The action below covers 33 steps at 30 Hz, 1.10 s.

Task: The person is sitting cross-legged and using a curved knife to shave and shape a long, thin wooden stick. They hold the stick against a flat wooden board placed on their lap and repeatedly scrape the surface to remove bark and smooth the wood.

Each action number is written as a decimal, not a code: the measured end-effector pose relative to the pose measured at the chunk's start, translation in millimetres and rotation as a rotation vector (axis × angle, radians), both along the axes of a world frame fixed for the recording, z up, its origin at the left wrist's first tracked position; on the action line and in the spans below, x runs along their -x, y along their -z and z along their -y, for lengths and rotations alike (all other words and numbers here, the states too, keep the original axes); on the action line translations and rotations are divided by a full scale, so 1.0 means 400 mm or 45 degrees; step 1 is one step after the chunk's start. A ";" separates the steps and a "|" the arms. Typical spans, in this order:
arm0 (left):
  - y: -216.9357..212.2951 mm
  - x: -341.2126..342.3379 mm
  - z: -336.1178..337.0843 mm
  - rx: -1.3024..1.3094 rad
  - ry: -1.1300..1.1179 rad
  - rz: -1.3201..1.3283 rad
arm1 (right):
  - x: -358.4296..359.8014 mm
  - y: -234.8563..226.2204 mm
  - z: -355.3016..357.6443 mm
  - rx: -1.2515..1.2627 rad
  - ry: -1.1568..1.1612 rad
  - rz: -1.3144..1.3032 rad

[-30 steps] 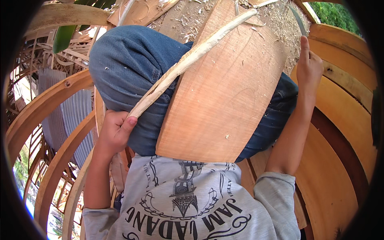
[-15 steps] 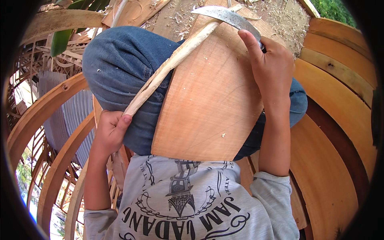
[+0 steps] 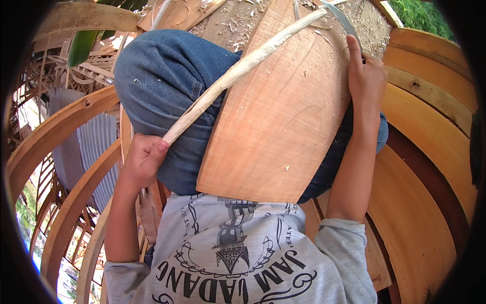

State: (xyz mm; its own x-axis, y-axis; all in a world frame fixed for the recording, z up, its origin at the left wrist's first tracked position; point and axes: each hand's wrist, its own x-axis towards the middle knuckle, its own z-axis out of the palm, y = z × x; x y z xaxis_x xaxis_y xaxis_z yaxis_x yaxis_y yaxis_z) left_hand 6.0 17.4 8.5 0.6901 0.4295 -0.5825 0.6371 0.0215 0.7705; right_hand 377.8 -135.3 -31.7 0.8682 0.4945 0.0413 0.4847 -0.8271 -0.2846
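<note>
My left hand (image 3: 145,158) is closed round the near end of a pale, peeled stick (image 3: 238,71). The stick slants up to the right, over my jeans and across a broad wooden board (image 3: 271,137) on my lap. My right hand (image 3: 366,76) grips a curved knife (image 3: 342,20), its thumb lying along the back of the blade. The blade meets or nearly meets the stick's far end; its tip runs out of the top of the picture. The knife's handle is hidden inside my fist.
Thin wood shavings (image 3: 243,12) lie scattered beyond the board. Curved planks (image 3: 425,121) rise along my right side. On the left are bent wooden ribs (image 3: 66,121), with corrugated sheets (image 3: 96,152) and slatted wood beyond them. A green leaf (image 3: 80,48) hangs at the upper left.
My right hand and the knife have moved up and to the right, along to the stick's far end. The stick has tilted slightly flatter, its far end shifting right.
</note>
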 end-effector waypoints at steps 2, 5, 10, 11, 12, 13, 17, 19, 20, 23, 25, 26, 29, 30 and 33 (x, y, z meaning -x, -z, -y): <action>0.012 0.010 0.003 -0.045 -0.001 0.049 | -0.118 0.022 0.097 0.009 0.180 -0.059; 0.008 -0.004 0.008 -0.034 -0.040 0.024 | -0.106 -0.043 0.126 -0.193 0.217 -0.185; 0.014 0.009 -0.021 0.170 -0.006 0.003 | 0.123 -0.113 -0.004 -0.281 -0.152 -0.323; 0.016 0.009 -0.027 0.204 -0.001 0.012 | 0.153 -0.111 -0.022 -0.141 -0.211 -0.291; 0.012 0.007 -0.030 0.220 -0.001 0.002 | 0.172 -0.104 -0.038 -0.093 -0.259 -0.249; 0.009 0.003 -0.032 0.235 -0.002 -0.009 | 0.179 -0.095 -0.048 -0.045 -0.307 -0.206; -0.002 -0.005 -0.037 0.222 0.046 -0.034 | 0.135 -0.080 -0.051 0.022 -0.243 -0.182; -0.001 -0.005 -0.039 0.228 0.059 -0.022 | 0.128 -0.075 -0.046 0.033 -0.266 -0.113; -0.001 -0.005 -0.040 0.232 0.066 -0.016 | 0.124 -0.068 -0.048 0.019 -0.283 -0.063; -0.002 -0.009 -0.036 0.231 0.042 -0.048 | 0.119 -0.052 -0.049 0.014 -0.295 0.009; -0.006 -0.013 -0.035 0.243 0.037 -0.041 | 0.113 -0.041 -0.053 0.026 -0.303 0.028; -0.008 -0.014 -0.034 0.249 0.034 -0.037 | 0.108 -0.036 -0.054 0.033 -0.306 0.038; 0.000 -0.010 -0.037 0.237 0.033 -0.036 | 0.080 -0.025 -0.049 0.063 -0.250 0.061; 0.002 -0.006 -0.039 0.234 0.038 -0.025 | 0.036 -0.016 -0.037 0.021 -0.119 0.043; 0.006 0.005 -0.041 0.228 0.066 0.003 | -0.160 0.022 0.112 0.045 0.201 -0.018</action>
